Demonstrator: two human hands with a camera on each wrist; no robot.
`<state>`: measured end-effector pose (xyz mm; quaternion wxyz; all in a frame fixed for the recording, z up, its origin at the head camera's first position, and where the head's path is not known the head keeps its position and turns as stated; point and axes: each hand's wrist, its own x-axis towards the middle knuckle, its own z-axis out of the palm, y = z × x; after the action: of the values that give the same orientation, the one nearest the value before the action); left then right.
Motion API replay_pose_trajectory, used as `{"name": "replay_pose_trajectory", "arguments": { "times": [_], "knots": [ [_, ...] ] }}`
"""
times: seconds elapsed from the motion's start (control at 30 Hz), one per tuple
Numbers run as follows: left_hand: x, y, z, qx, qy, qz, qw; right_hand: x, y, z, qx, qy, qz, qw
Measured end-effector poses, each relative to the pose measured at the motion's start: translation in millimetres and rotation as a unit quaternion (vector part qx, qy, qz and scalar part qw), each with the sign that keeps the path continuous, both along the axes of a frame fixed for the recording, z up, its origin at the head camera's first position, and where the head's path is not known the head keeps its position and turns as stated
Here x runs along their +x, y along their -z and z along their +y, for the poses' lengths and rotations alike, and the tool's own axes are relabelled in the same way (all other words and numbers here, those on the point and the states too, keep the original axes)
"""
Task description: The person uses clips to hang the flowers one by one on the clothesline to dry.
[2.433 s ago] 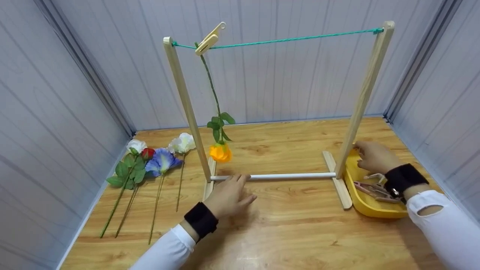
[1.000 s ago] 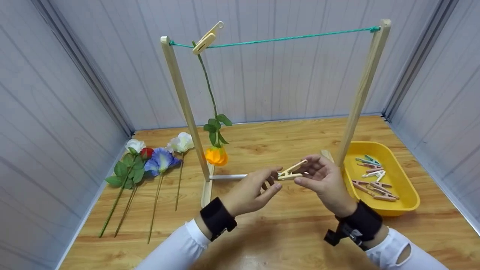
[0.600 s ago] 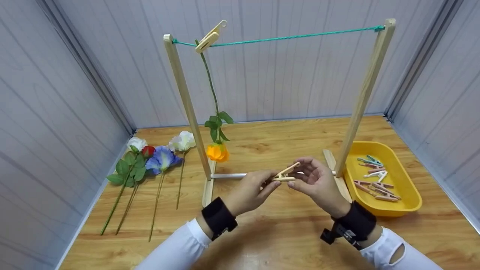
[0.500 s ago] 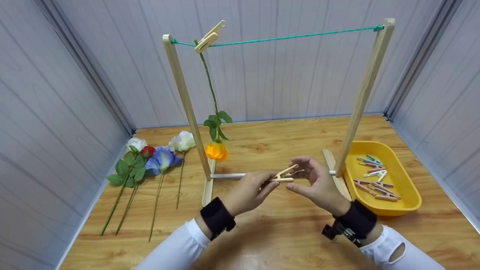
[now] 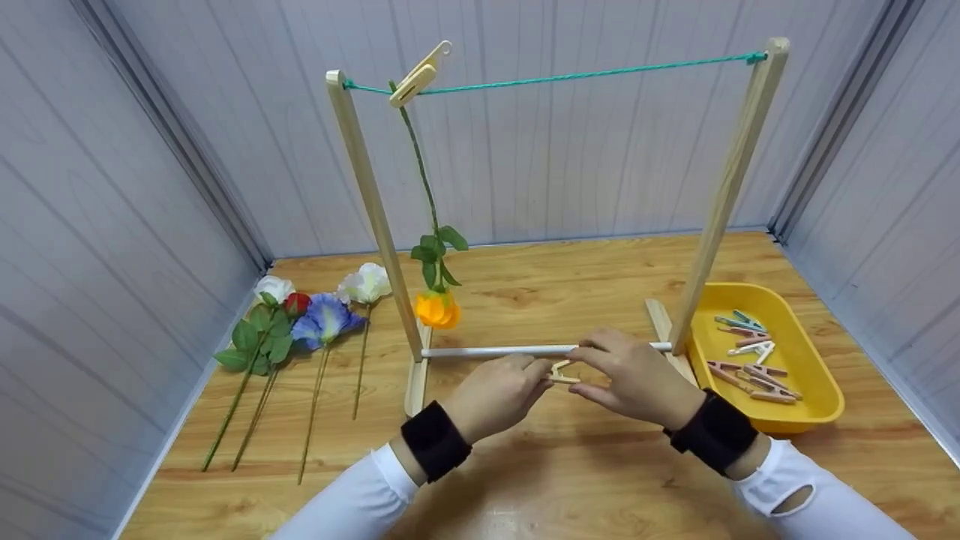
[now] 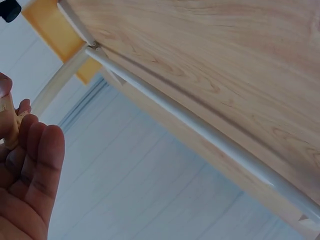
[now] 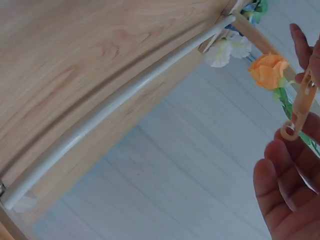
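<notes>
Between my two hands is a pale yellow clothespin (image 5: pixel 564 378), held just in front of the white crossbar (image 5: pixel 480 351). My left hand (image 5: pixel 495 397) pinches one end, its fingertips covering that part. The thumb and index finger of my right hand (image 5: pixel 637 379) grip the handle ends from the other side. In the right wrist view the clothespin (image 7: pixel 302 102) shows its looped end near the fingers. Up on the green cord (image 5: pixel 570 76), a similar clothespin (image 5: pixel 415 81) clamps the stem of an orange rose (image 5: pixel 437 309), which hangs head down.
Several stemmed flowers lie at left, among them a blue flower (image 5: pixel 326 322), a red rose (image 5: pixel 297 303) and a white flower (image 5: pixel 365 283). A yellow tray (image 5: pixel 814 375) at right holds several clothespins (image 5: pixel 757 376). Wooden posts (image 5: pixel 367 187) carry the cord; panelled walls enclose the table.
My right hand came from the yellow tray with a clothespin, and my left hand left the crossbar to grip it. The right fingers then spread and closed on its handles; both hands lowered slightly.
</notes>
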<state>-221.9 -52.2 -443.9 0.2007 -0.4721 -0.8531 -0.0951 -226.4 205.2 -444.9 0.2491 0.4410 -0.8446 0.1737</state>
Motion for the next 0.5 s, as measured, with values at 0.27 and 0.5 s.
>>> {"name": "replay_pose_trajectory", "arguments": {
  "times": [0.27, 0.5],
  "knots": [
    [5.4, 9.9, 2, -0.060, -0.012, 0.035, 0.9975, 5.1, 5.8, -3, 0.066, -0.022, -0.055, 0.996],
    [9.2, 17.7, -3, -0.077, -0.011, 0.013, 0.9969, 7.4, 13.4, -9, 0.076, -0.074, -0.048, 0.993]
  ]
}}
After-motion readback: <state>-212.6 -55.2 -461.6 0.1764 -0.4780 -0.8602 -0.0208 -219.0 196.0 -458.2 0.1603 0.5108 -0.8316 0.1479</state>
